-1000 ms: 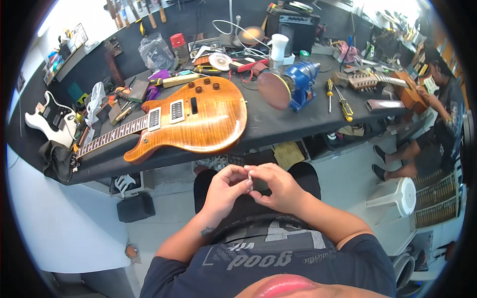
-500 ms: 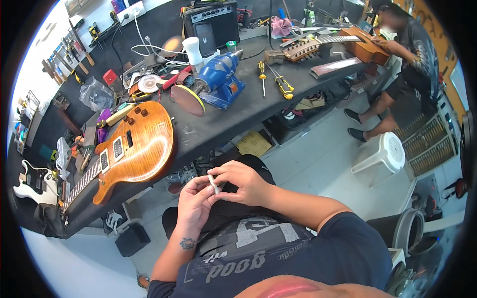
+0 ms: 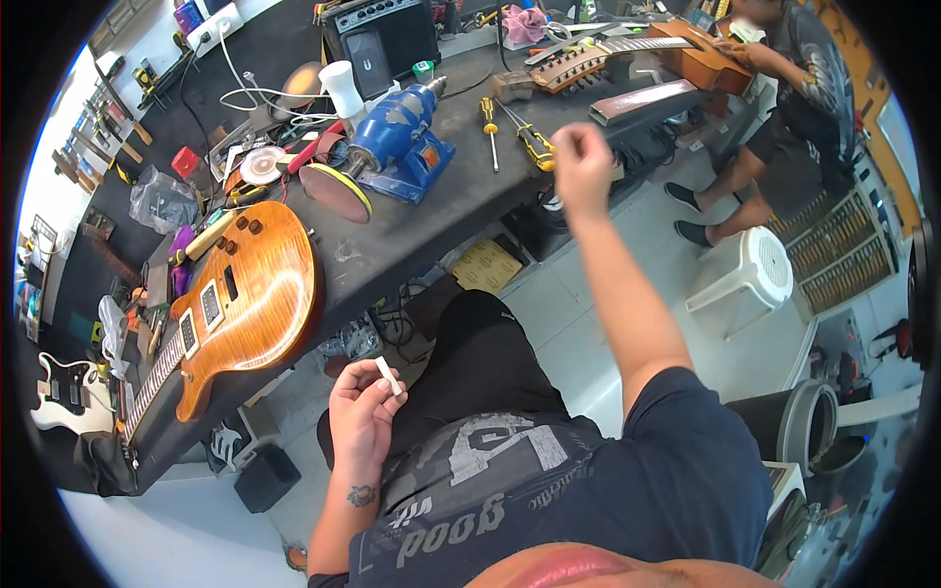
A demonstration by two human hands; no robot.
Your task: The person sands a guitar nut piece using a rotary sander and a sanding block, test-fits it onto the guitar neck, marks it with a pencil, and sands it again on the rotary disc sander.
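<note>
Head view: your left hand [image 3: 359, 416] is low in front of you, its fingers clamped on a small white piece [image 3: 389, 376] that sticks up past their tips. Your right hand [image 3: 582, 165] is raised near the front edge of the desk [image 3: 431, 214], just beside a yellow-handled tool [image 3: 537, 149]; its fingers are curled, but you cannot tell whether they meet or hold anything. An amber guitar [image 3: 260, 304] lies near the blue motor [image 3: 397, 129].
</note>
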